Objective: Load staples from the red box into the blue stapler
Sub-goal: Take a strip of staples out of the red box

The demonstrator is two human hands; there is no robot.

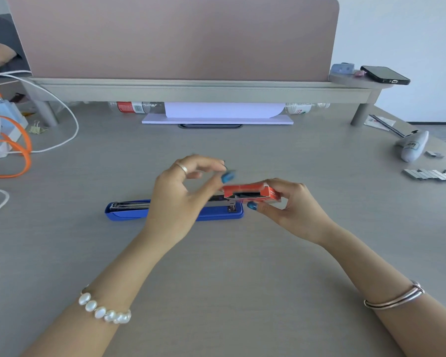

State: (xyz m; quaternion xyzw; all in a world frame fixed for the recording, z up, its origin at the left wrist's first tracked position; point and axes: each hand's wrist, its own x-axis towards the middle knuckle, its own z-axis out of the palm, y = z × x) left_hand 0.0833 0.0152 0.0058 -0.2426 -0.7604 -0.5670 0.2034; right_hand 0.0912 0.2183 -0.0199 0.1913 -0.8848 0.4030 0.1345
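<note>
Blue stapler [129,211] is lying flat on the table [216,279] just left of frame centre, long axis running 9 to 3 o'clock. It's swung open: the metal staple channel is showing at the 9 o'clock end and again near the hinge at the 3 o'clock end. Can't tell if any staples are sitting in the channel; the middle is hidden behind the left hand.

Left hand [180,199] is hovering over the stapler's mid-section, fingers curled, thumb and forefinger nearly pinching, tips pointing toward 2 o'clock at the box. It's blurred. Something small may be sitting between the fingertips, but I can't tell whether it's holding a staple strip or nothing.

Red box [250,193] is being held off the table just above the stapler's 3 o'clock end, open end facing the camera, dark contents showing inside. Right hand [291,210] is gripping it, thumb under, fingers over the top.

Loose staple strips [433,174] are lying well apart at 3 o'clock near the table edge.

Judgement: stapler opened and box opened look done. Pulling a strip out is in progress. Seating it in the channel and closing the stapler are looking like what's left.
</note>
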